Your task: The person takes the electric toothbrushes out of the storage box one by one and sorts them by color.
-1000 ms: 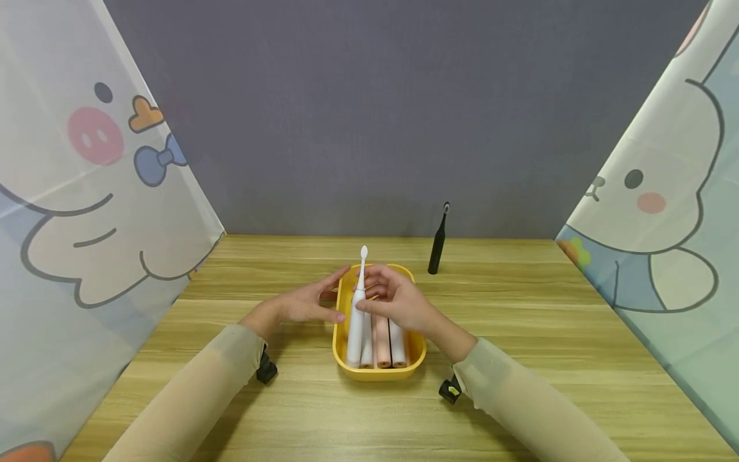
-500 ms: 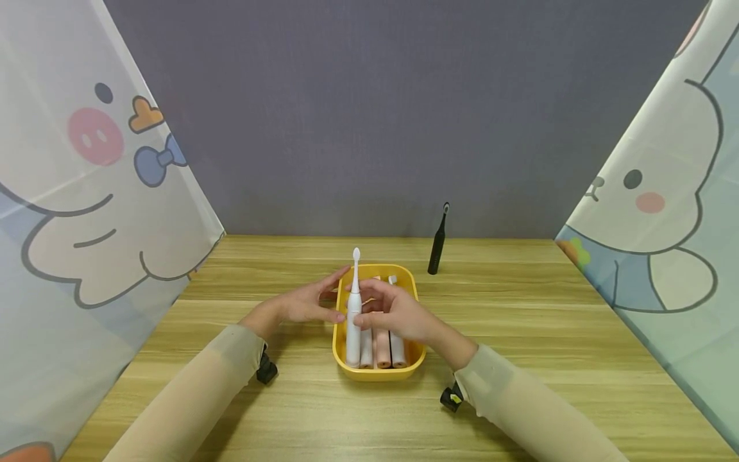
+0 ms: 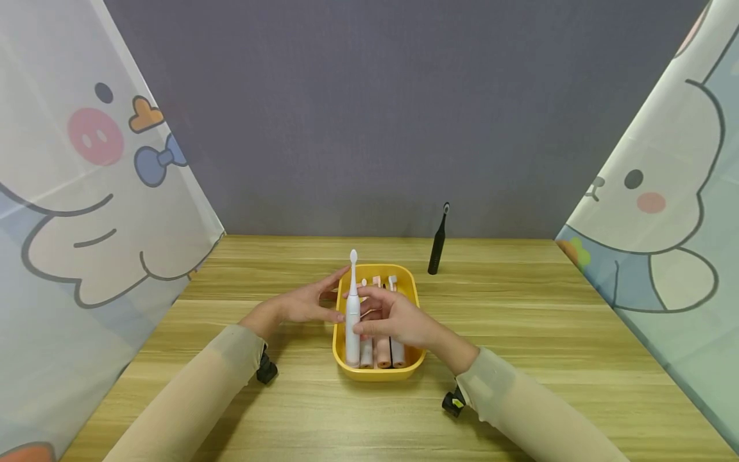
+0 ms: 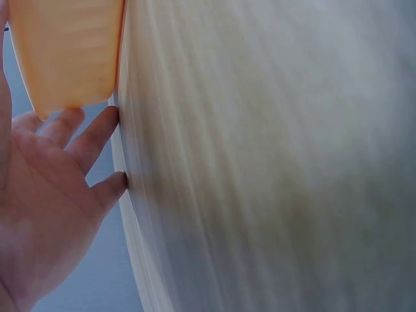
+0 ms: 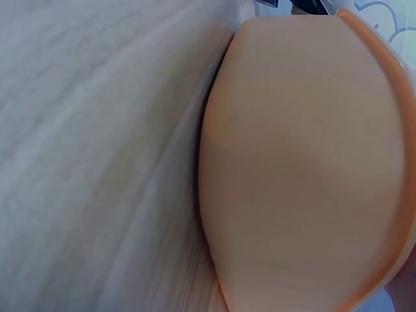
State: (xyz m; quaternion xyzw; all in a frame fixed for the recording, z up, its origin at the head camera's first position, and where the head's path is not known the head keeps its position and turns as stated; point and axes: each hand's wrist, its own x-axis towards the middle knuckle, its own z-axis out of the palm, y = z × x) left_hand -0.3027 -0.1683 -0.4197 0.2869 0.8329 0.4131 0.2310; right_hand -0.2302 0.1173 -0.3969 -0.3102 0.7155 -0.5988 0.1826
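A white electric toothbrush (image 3: 352, 346) leans at the left side inside a yellow bin (image 3: 378, 376), its head sticking up past the rim. My right hand (image 3: 401, 319) reaches over the bin and pinches this toothbrush's handle between thumb and fingers. My left hand (image 3: 305, 304) rests against the bin's left wall, thumb and fingers spread; the left wrist view shows fingertips touching the bin's side (image 4: 71, 58). Beside the held brush lie a pale handle (image 3: 366, 358), a pink one (image 3: 383, 357) and another white one (image 3: 398, 357), partly hidden by my right hand.
A black electric toothbrush (image 3: 437, 251) stands upright on the wooden table (image 3: 519, 333), right of and behind the bin. A grey panel (image 3: 381, 128) rises at the back. Cartoon-printed cloths (image 3: 75, 212) flank both sides. The bin's wall (image 5: 299, 156) fills much of the right wrist view.
My right hand has moved slightly left and toward me, bringing the white toothbrush more upright against the bin's left side. More brush heads show behind it. My left hand has stayed put.
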